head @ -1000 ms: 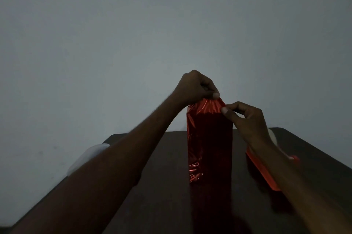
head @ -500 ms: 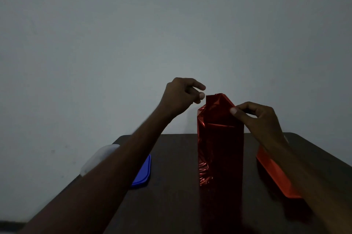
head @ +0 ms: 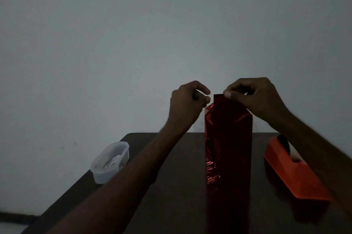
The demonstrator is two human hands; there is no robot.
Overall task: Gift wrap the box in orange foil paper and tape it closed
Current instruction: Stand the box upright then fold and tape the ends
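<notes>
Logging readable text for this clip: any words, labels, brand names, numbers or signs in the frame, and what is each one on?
None can be read.
Foil-wrapped box: plain shiny foil, no print visible.
Tape dispenser: no label visible in this dim light.
Clear plastic container: contents are pale and blurred; any marking is too small to read.
Wall and table: no signs or writing.

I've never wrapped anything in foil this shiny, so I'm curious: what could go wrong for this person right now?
The wrapped box stands tall and upright on the table, so tugging at its top may tip it. Only the right hand pinches the top flap; the left hand is beside it, holding nothing, so the foil may spring open. The tape dispenser lies off to the right, so fetching tape likely means letting go.
</notes>
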